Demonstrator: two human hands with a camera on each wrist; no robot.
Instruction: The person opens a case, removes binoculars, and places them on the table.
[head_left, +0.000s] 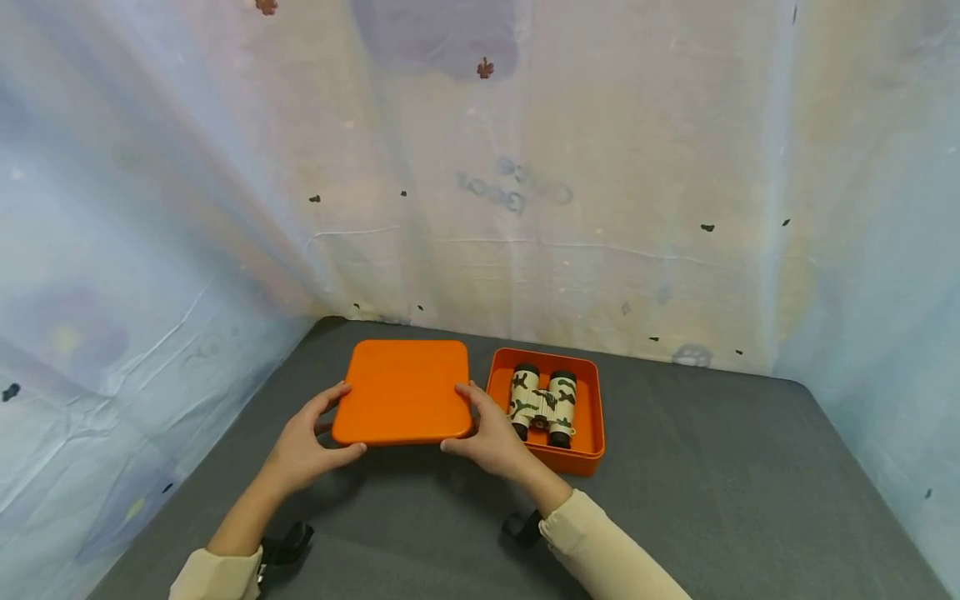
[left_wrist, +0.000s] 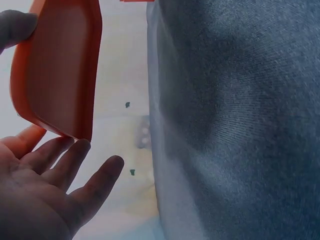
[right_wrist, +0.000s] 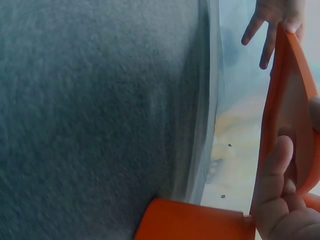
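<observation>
An orange lid (head_left: 405, 390) with rounded corners is held up off the grey desk (head_left: 697, 475) — smooth top facing upward, hollow side beneath. Just to its right stands a matching orange box (head_left: 564, 461), open, upright on the desk. In it lie binoculars (head_left: 544, 403): cream with green and dark camouflage patches, black-ended — both barrels side by side.

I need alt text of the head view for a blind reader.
A person's left hand and right hand hold an orange lid above a gray table; to its right, an open orange box contains camouflage binoculars.
</observation>
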